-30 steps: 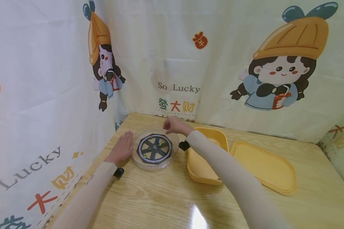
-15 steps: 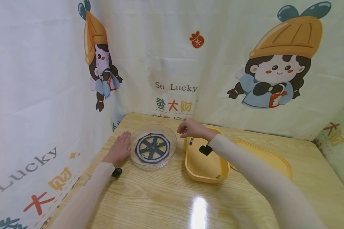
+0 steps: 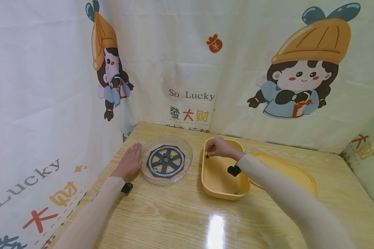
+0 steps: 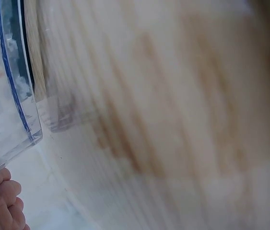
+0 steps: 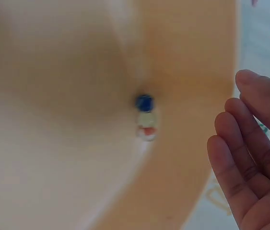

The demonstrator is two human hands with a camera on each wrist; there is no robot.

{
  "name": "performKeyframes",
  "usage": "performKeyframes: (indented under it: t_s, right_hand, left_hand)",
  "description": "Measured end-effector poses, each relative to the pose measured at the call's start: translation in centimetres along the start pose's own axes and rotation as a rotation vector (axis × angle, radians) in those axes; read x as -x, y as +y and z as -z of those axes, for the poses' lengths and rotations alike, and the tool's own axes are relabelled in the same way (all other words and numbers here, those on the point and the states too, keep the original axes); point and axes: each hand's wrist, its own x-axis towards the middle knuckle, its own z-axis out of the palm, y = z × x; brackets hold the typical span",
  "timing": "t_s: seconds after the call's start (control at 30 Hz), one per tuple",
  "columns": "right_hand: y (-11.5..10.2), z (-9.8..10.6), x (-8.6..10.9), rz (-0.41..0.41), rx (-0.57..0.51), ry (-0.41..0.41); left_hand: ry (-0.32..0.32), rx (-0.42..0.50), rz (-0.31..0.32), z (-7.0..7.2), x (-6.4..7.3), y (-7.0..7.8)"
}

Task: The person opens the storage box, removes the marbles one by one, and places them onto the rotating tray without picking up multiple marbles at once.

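My left hand [image 3: 130,162] lies with straight fingers against the left side of a round clear dish [image 3: 188,164]. In the left wrist view, the fingers [image 4: 11,190] are beside the dish's clear wall [image 4: 22,139]. A dark spoked wheel [image 3: 167,172] lies inside the dish, with several small marbles on it, including a blue marble [image 3: 165,155]. My right hand [image 3: 219,148] reaches into a yellow tub [image 3: 225,194], thumb and fingers apart with nothing between them. Below it, a dark blue marble [image 5: 145,103] sits beside clear marbles, one with red [image 5: 146,132].
A yellow lid [image 3: 286,169] lies on the wooden table [image 3: 171,214] to the right of the tub, partly behind my right sleeve [image 3: 274,193]. Another small marble [image 3: 237,193] sits at the tub's near end. Printed curtains [image 3: 187,62] hang at the back and left.
My right hand has moved right from over the dish and down into the tub. The blue marble on the wheel has shifted slightly. My left hand stays at the dish.
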Motion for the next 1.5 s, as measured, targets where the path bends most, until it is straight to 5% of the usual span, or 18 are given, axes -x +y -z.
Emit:
performKeyframes:
  t_s: [0.67, 1.23, 1.5]
  right_hand:
    - [4.1, -2.8, -0.4, -0.109, -0.002, -0.003]
    - [4.8, -4.1, -1.0, -0.058, -0.065, -0.028]
    - [4.4, -4.7, -0.8, 0.011, -0.015, -0.020]
  left_hand:
    - [0.004, 0.015, -0.004, -0.4, -0.1, 0.3]
    - [0.002, -0.002, 0.000, -0.1, -0.1, 0.0]
    - [-0.003, 0.003, 0.012, 0.0, -0.1, 0.1]
